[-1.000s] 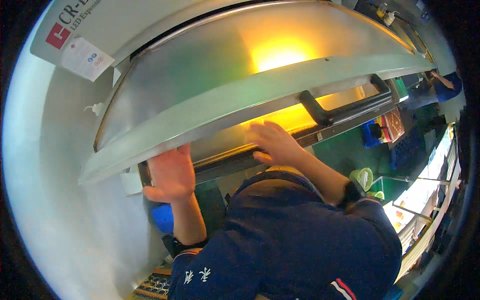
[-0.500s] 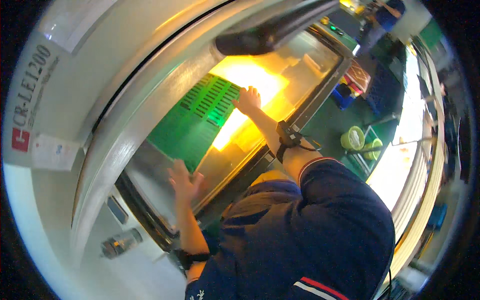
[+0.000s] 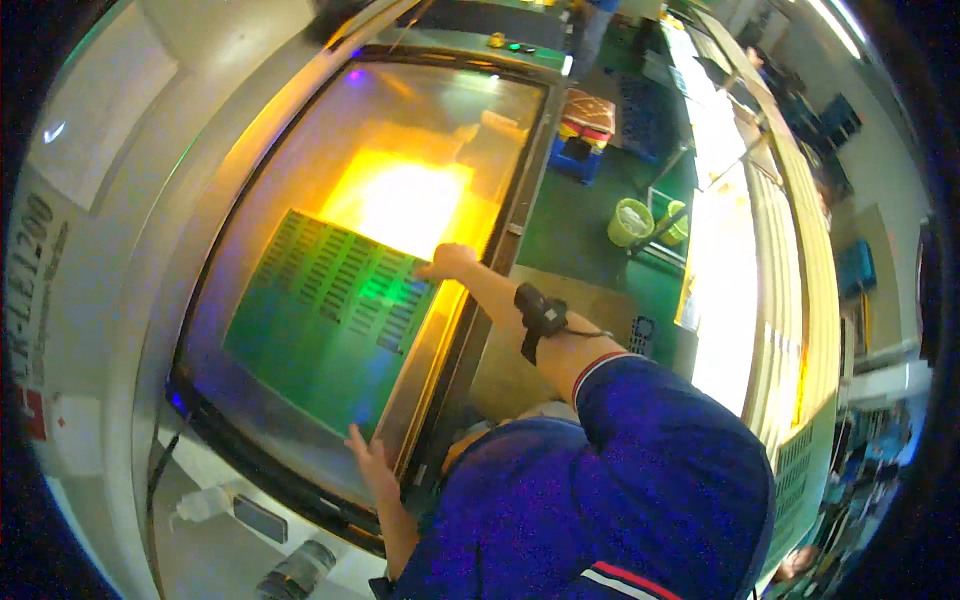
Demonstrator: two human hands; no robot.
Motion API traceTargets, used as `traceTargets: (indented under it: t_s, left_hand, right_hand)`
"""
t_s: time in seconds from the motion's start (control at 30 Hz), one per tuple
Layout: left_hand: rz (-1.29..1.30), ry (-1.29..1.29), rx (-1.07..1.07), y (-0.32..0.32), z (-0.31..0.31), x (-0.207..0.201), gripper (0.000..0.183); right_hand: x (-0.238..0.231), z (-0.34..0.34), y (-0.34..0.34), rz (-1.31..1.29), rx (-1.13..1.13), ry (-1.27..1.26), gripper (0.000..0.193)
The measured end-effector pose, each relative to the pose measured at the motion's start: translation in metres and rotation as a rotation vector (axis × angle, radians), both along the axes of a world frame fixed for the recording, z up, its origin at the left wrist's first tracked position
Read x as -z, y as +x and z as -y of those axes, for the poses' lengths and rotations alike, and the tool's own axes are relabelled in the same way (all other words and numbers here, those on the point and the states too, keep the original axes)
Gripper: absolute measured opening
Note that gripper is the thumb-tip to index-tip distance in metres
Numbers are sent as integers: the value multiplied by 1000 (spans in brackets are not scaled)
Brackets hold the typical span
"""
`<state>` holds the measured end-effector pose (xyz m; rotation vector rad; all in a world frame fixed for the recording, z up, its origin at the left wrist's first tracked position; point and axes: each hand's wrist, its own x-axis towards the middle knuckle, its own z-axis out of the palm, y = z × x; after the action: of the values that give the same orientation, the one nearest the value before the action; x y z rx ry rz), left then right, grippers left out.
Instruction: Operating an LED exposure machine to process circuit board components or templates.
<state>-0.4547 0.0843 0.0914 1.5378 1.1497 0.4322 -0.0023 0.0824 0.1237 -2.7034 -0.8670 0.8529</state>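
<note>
A flat green panel [image 3: 300,345] with rows of dark slot-like marks lies on the lit glass bed [image 3: 480,110] of a large machine. At its far right corner my right hand [image 3: 450,262] is closed, with curled fingers at the panel's edge. The fingertips are partly hidden, and glare blurs them. By the near corner of the panel is my left hand [image 3: 372,462], its fingers apart and holding nothing; whether it touches the panel I cannot tell. A small black device [image 3: 541,312] is strapped to my right wrist.
Bright yellow light [image 3: 400,205] glows through the bed beyond the panel. A dark frame [image 3: 520,195] rims the bed. A phone [image 3: 260,518] and a clear bottle [image 3: 297,572] stand at the lower left. Green bins [image 3: 631,222] and a brightly lit bench [image 3: 725,330] are to the right.
The view has swung, and the dark padded bar over the bed is out of sight. My right hand has gone from spread to curled at the panel's corner. My left hand stays open near its corner.
</note>
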Motion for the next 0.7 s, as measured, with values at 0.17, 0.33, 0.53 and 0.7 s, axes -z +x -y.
traceTargets:
  t_s: [0.17,0.33,0.53,0.7]
  left_hand:
    - [501,-204,-332,-56,-28,22,62]
    - [206,-544,-420,-53,-65,8,35]
    - [-59,-202,115,66,52,-38,37]
    - [62,-73,785,205,174,-55,30]
  right_hand:
    - [29,77,-10,-155,29,223,63]
    - [26,190,-25,-617,35,365,49]
    - [3,450,-138,-372,462,957,43]
    - [-11,647,-270,-130,1056,952,35]
